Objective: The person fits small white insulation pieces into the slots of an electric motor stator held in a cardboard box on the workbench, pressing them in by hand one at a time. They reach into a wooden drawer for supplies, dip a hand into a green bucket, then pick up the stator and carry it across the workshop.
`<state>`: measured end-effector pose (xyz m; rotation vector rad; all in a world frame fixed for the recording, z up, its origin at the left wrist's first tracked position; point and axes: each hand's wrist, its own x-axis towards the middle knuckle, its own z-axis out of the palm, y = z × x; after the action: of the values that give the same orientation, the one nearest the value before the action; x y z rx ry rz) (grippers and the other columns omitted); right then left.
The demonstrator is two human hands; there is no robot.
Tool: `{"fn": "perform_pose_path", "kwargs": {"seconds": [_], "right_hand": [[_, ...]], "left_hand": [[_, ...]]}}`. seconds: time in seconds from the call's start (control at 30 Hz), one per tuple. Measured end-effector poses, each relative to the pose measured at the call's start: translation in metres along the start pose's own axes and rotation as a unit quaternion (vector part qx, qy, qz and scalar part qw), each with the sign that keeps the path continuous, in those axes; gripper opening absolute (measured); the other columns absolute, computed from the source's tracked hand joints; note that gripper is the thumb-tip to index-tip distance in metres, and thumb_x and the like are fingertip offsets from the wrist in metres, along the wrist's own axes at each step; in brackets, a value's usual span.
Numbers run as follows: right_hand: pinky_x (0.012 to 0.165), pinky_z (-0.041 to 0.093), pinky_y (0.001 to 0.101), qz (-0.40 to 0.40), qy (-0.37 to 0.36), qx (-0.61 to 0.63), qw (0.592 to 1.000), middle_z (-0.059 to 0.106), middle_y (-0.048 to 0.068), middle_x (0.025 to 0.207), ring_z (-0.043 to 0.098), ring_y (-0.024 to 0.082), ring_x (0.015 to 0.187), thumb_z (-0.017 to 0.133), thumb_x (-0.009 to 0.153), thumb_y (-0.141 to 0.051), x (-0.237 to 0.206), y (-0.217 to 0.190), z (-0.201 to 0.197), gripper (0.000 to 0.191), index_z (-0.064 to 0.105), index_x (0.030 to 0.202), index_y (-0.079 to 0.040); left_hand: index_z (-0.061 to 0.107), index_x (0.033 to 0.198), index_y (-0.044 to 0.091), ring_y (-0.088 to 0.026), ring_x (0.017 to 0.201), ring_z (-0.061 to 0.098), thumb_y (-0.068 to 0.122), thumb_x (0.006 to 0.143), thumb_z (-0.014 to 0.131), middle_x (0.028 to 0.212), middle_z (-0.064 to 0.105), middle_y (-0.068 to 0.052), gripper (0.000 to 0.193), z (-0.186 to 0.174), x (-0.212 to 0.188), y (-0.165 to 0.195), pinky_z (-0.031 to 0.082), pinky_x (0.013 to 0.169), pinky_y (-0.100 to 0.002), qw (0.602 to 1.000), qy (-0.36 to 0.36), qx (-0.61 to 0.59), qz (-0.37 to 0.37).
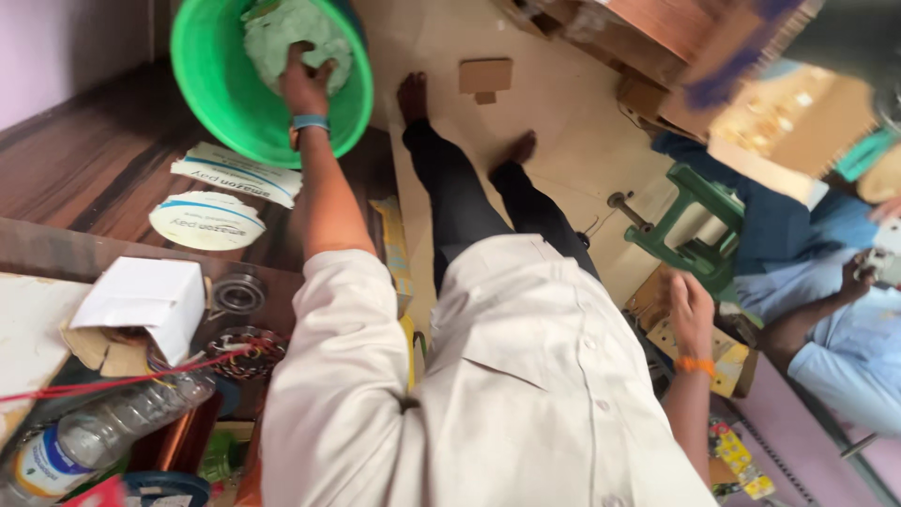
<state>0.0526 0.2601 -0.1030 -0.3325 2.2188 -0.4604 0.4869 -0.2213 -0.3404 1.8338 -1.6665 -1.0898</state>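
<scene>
The hands work apart: the left hand [306,83] reaches into a green basin [211,89] and closes its fingers on a pale green cloth [291,38] bunched inside it, while the right hand [690,305] hangs loose and half open at the person's side, holding nothing. The basin sits on a dark wooden bench [94,169]. Just below the left hand's wrist lie two white printed cards [221,197]. Farther along that forearm stand a white carton [145,300], a coil of copper wire [246,352] and a clear plastic bottle [103,432]. Beyond the right hand a second person in blue [835,310] sits beside a green stool [699,225].
</scene>
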Motion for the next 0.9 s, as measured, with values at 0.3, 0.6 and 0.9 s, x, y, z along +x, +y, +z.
{"fn": "perform_pose_path", "kwargs": {"seconds": [0.3,0.6,0.9], "right_hand": [[0.074,0.053,0.0280,-0.137,-0.091,-0.028,0.986,0.073,0.007,0.098,0.068,0.012,0.087,0.065,0.103,-0.017,0.030,-0.023,-0.028,0.023,0.069,0.119,-0.002],[0.082,0.056,0.0256,-0.274,-0.150,0.219,0.924,0.072,0.005,0.105,0.069,0.011,0.090,0.061,0.102,-0.008,0.065,-0.069,-0.065,0.021,0.067,0.120,0.002],[0.082,0.059,0.0288,-0.246,-0.170,0.501,0.812,0.072,0.008,0.099,0.070,0.014,0.087,0.067,0.097,-0.001,0.079,-0.038,-0.093,0.019,0.066,0.116,0.002]], "left_hand": [[0.047,0.148,0.018,-0.018,0.090,0.075,-0.009,0.095,0.071,0.097,0.077,-0.007,0.064,0.042,-0.089,0.109,0.062,0.082,-0.034,0.965,0.063,-0.252,0.022],[0.040,0.151,0.015,-0.011,0.092,0.069,0.005,0.088,0.078,0.105,0.073,-0.004,0.074,0.185,-0.279,0.316,0.055,0.084,-0.029,0.883,-0.383,-0.196,0.186],[0.065,0.103,0.010,-0.017,0.085,0.059,0.005,0.091,0.078,0.096,0.069,-0.001,0.018,0.200,-0.336,0.425,0.052,0.074,-0.031,0.843,-0.375,-0.084,0.377]]}}
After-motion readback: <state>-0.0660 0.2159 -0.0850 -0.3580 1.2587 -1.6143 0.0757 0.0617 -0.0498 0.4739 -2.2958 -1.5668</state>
